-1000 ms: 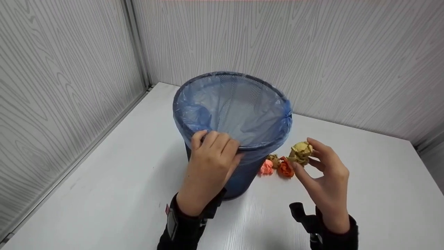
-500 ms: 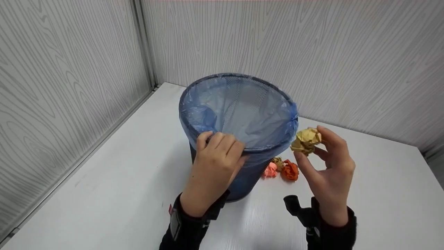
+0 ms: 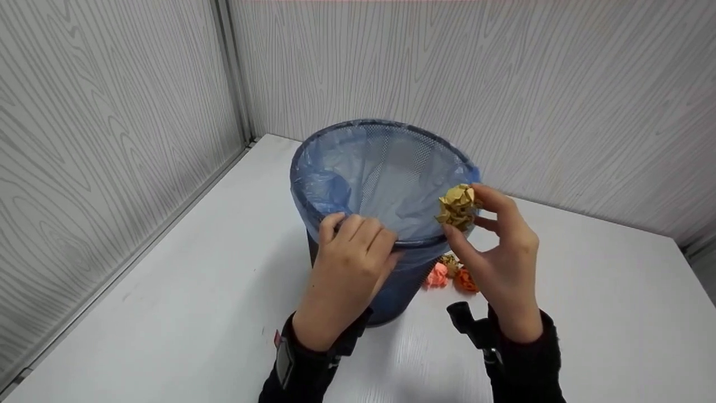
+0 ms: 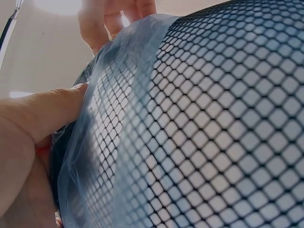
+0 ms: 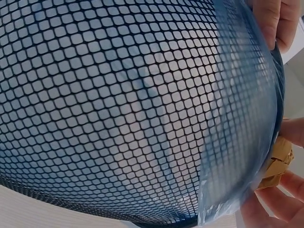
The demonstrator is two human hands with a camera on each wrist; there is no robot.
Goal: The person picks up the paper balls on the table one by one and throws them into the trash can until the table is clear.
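A dark mesh wastebasket (image 3: pixel 391 294), lined with a blue plastic bag (image 3: pixel 386 196), stands tilted in the head view. My left hand (image 3: pixel 349 274) grips its near rim, fingers over the edge, and the left wrist view shows the thumb (image 4: pixel 52 109) against the bag outside. In my right hand (image 3: pixel 503 263) a crumpled yellow paper ball (image 3: pixel 458 207) is pinched between thumb and fingers, over the right side of the rim. The right wrist view shows that paper ball (image 5: pixel 278 164) just past the rim, partly hidden by the basket.
Beside the basket's right foot lie crumpled paper balls: a pink one (image 3: pixel 437 276), an orange one (image 3: pixel 465 281) partly behind my right hand, and a yellowish one (image 3: pixel 449 262). The white tabletop (image 3: pixel 609 302) is bounded by grey wood-grain panels (image 3: pixel 503 84) behind and at left.
My right hand has lifted the yellow paper ball from near the other balls, then carried it left over the basket's rim. The left hand keeps its hold on the rim.
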